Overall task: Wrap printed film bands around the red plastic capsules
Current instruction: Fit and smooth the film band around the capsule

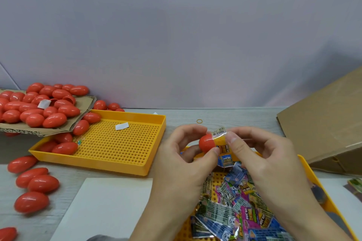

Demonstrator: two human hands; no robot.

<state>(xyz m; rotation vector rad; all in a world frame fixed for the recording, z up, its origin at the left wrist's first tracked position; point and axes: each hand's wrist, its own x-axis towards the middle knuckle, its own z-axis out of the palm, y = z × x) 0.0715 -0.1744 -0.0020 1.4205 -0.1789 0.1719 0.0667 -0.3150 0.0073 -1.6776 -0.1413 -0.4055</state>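
Between my hands, above the table's middle, I hold a red capsule lying sideways. My left hand pinches its left end between thumb and fingers. My right hand pinches a printed film band that sits over the capsule's right half, with its loose end hanging down. Beneath my hands a yellow tray holds a heap of loose printed film bands.
A second yellow perforated tray lies to the left with several red capsules at its left end. More capsules are piled on a cardboard sheet at far left and scattered on the table. A cardboard box stands at right, white paper in front.
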